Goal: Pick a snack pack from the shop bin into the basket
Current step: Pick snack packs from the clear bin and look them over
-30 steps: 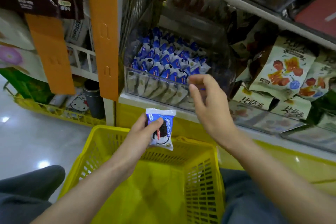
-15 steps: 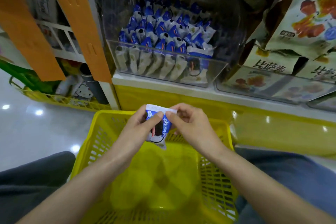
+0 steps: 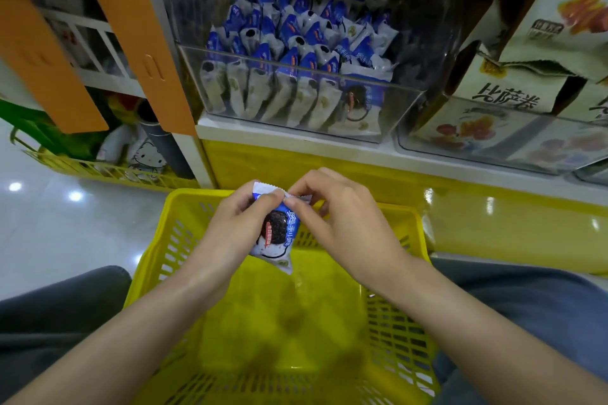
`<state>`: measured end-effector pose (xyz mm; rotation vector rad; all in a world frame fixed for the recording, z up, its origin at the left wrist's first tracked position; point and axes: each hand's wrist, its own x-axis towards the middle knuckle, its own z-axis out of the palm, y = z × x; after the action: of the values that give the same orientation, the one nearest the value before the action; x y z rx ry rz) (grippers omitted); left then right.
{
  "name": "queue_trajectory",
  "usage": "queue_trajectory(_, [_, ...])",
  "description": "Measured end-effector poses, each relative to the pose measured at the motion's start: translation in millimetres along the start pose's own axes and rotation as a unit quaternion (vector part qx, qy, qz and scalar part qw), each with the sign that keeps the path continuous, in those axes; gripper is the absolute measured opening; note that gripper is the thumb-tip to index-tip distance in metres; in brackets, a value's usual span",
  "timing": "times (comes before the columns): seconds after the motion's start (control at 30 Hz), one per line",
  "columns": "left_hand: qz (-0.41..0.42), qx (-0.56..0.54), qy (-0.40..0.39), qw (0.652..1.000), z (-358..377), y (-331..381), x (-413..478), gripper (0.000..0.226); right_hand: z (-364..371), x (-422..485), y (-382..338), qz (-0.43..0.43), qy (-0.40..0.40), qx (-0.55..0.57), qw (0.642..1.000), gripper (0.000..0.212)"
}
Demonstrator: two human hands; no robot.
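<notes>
Glossy pale floor and a white shelf edge lie behind a snack pack held over a yellow basket.

On the shelf stands a clear, hard plastic bin with a straight front lip, packed with upright blue-and-white packs. The basket is rigid slotted plastic with a rounded rim, its mouth wide and its floor bare under the hands. The held pack is a small crinkly foil pouch, blue and white with a dark round biscuit printed on it and a zigzag top seal. It hangs above the basket's far side, touching neither wall. The left hand curls round its left side, thumb on the seal. The right hand pinches the seal's right corner with thumb and forefinger.
</notes>
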<state>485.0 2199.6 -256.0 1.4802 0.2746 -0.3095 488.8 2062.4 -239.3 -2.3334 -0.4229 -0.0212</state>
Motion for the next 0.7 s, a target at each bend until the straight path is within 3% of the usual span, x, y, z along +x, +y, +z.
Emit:
queue_trajectory(0.1, [-0.01, -0.032, -0.03, 0.999, -3, 0, -1, 0.016, 2, 2, 0, 0.034, 0.048, 0.049, 0.997, 0.009])
queue_trajectory(0.17, [-0.005, -0.027, -0.042, 0.999, -4, -1, -2, 0.031, 0, 7, 2, 0.121, 0.082, 0.158, 0.977, 0.018])
queue_trajectory(0.3, [0.058, -0.044, -0.005, 0.997, -8, 0, -1, 0.033, -6, 13, 7, 0.274, 0.103, 0.436, 0.851, 0.015])
queue_trajectory(0.37, [0.093, -0.046, 0.019, 0.994, -12, 1, 1, 0.021, -4, 10, 5, 0.297, 0.05, 0.467, 0.831, 0.013])
queue_trajectory(0.47, [0.108, -0.049, 0.053, 0.992, -18, 1, 5, 0.011, 5, 4, 1, 0.311, -0.053, 0.433, 0.844, 0.016])
queue_trajectory(0.53, [0.11, -0.038, 0.065, 0.991, -21, 0, 7, 0.013, 9, 3, 3, 0.298, -0.081, 0.314, 0.898, 0.019])
queue_trajectory(0.6, [0.127, 0.012, 0.056, 0.99, -21, 0, 9, 0.013, 11, 2, 6, 0.243, -0.065, 0.169, 0.953, 0.052])
queue_trajectory(0.63, [0.134, 0.044, 0.043, 0.989, -20, -1, 9, 0.014, 11, 1, 6, 0.213, -0.05, 0.147, 0.965, 0.068])
queue_trajectory(0.7, [0.136, 0.095, 0.01, 0.986, -20, -3, 9, 0.015, 11, 1, 2, 0.179, -0.031, 0.177, 0.967, 0.079])
